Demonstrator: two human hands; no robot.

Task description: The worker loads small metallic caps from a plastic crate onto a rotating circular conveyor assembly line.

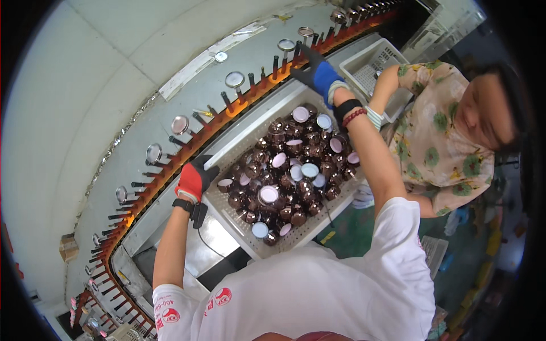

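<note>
My right hand (319,74), in a blue glove with black fingers, reaches to the far side at the row of upright pegs (275,67). Its fingers are spread, and I see nothing between them. My left hand (196,177), in a red glove with black fingers, is by the left corner of a pale plastic crate (228,211). Its fingers are apart too, with nothing visible in them. Heaped in the crate are many glossy dark brown rounded caps (313,150), some showing pale pink, white or bluish flat faces. Round silver-rimmed pieces (234,79) stand along the peg line.
The peg line curves along an orange-lit track (238,107) beside a grey wall panel (193,94). To the right stands a co-worker in a floral top (443,131), an arm over a second white crate (369,68). A metal surface (210,236) lies below my left hand.
</note>
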